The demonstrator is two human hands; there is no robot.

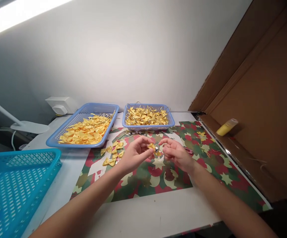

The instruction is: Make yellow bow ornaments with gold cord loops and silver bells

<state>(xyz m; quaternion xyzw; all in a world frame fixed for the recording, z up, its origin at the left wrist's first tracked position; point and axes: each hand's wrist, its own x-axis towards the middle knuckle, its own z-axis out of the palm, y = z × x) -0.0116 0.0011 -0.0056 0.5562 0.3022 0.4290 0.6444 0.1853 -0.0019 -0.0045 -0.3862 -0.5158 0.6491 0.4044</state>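
My left hand (136, 153) pinches a yellow ribbon bow (151, 146) between thumb and fingers, above the patterned mat. A small silver bell (156, 149) sits at the front of this bow. Close on its right, my right hand (177, 152) has its fingers curled in and the index finger bent towards the bell; whether something thin is in those fingers I cannot make out. Several loose yellow bows (109, 161) lie left of my left hand. Behind both hands lie small silver bells (136, 133) with thin gold ties. A pink-handled tool (188, 150) shows partly beside my right hand.
A blue basket (52, 140) of yellow bows stands back left, and another blue basket (148, 127) of bows with gold ties stands behind my hands. An aqua basket (56, 155) is at left, near a white lamp base (31, 127). Cardboard (257, 115) with a yellow tube (226, 127) borders the right.
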